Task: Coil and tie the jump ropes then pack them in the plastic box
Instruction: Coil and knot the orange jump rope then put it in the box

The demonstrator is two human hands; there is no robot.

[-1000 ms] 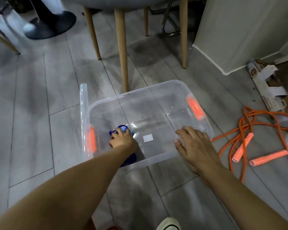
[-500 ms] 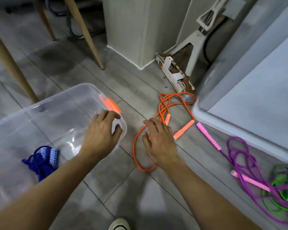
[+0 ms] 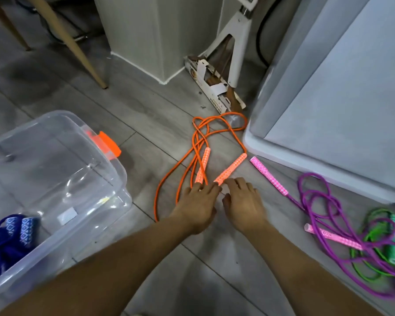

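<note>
orange jump rope (image 3: 193,142) lies loose on the floor (image 3: 146,106), to the right of the plastic box (image 3: 123,197) and just left of a white unit (image 3: 328,110), uncoiled and untied. its cord spreads in tangled loops toward the far side and sweeps round to the near left, while its two handles lie close together with their long axes running near to far. the left handle (image 3: 203,166) is almost straight and the right handle (image 3: 232,168) leans off to the far right. both arms reach in from the near edge. the left grip (image 3: 197,207) has its fingers stretched out flat, with the tips over the near ends of both handles and nothing enclosed. the right grip (image 3: 243,206) sits just beside it with its fingers loosely bent, next to the near end of the right handle, and it holds nothing as far as this view shows. so the rope lies directly beyond both grips. each handle's near end points at the fingers, and the left grip is slightly the nearer. the likely next step is to close on the handle ends and draw them together before looping the cord. a blue rope (image 3: 5,245) sits bundled in the near left of the box. a pink-handled purple rope (image 3: 268,175) and a green rope (image 3: 393,249) wait on the floor at the right, well apart from the box.
</note>
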